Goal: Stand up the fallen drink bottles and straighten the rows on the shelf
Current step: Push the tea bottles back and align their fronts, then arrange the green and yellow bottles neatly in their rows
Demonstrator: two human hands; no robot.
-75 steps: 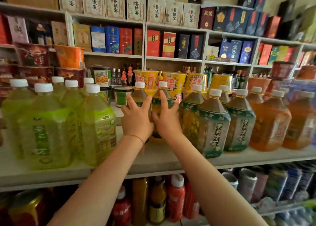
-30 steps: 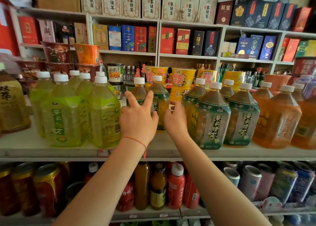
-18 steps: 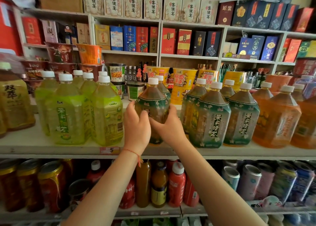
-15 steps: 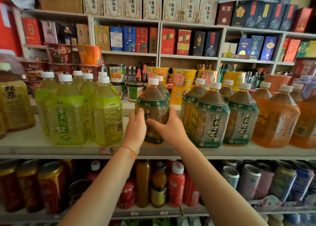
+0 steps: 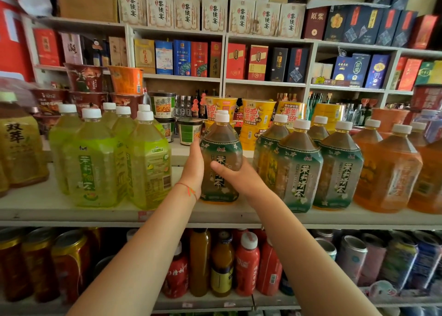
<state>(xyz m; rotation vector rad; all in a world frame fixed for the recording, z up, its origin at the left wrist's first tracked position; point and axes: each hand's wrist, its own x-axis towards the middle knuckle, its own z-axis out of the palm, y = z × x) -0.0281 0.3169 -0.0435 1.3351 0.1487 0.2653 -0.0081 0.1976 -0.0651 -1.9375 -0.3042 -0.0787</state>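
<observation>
A dark-green-labelled tea bottle [image 5: 221, 148] with a white cap stands upright near the front of the middle shelf [image 5: 43, 208]. My left hand [image 5: 193, 169] presses flat against its left side. My right hand [image 5: 235, 174] wraps its right side, thumb across the label. Both hands hold it. A second bottle of the same tea is mostly hidden right behind it. To the right stand more green-labelled tea bottles [image 5: 299, 167], all upright. To the left is a group of yellow-green tea bottles [image 5: 95, 162].
Orange tea bottles [image 5: 392, 172] fill the shelf's right end, and an amber bottle [image 5: 19, 143] stands at the far left. Noodle cups [image 5: 256, 122] sit behind the rows. Small bottles and cans [image 5: 222, 265] fill the shelf below. Boxes line the shelves above.
My hands went from reaching to the back bottles to gripping one, and they have drawn it forward to the shelf's front. It stands a little farther right than half a second ago.
</observation>
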